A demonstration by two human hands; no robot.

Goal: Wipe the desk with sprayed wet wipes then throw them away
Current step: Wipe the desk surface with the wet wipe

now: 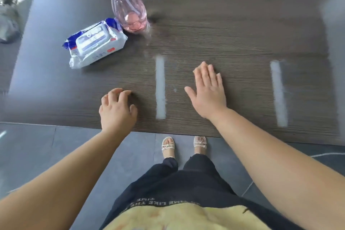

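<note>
Our left hand (pixel 117 110) loosely curled, empty; right hand (pixel 208 90) flat over desk (pixel 233 39), fingers straight. Wipes pack (pixel 96 43) at 10 o'clock, spray bottle (pixel 128 11) at 11.

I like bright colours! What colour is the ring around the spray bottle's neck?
Orange-red, on the clear pink plastic spray bottle; see head view.

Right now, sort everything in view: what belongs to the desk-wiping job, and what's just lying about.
Job: desk, wipes pack, spray bottle.
Lying about: white strips on the desk, unless they're marks to wipe; grey thing far left, too blurred to identify.
</note>
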